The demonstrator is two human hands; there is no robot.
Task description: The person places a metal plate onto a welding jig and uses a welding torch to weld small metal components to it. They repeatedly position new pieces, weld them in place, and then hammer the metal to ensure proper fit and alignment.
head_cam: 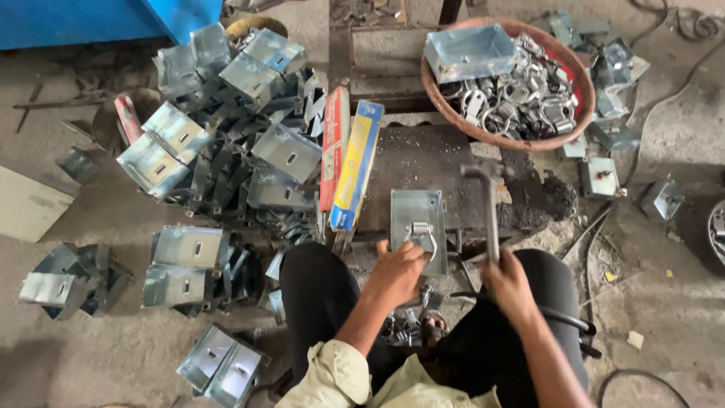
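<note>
Pale shirt sleeves (332,378) sit nearest. The left hand (398,272), fingers closed, pins a bent metal clasp (423,236) on a grey sheet-metal box (418,215), steadying it on the dark work surface (423,162); the right hand (510,283) grips a blurred steel hammer (489,211) raised above.

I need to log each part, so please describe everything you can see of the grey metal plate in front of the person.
The grey metal plate is a flat rectangle of dull, galvanised-looking sheet with a raised rim. It lies face up on the dark work block, its long side pointing away from the person. A shiny metal loop sits on its lower half. The left hand rests on its near edge by that loop. The right hand holds a blurred dark tool just to the plate's right.
</note>
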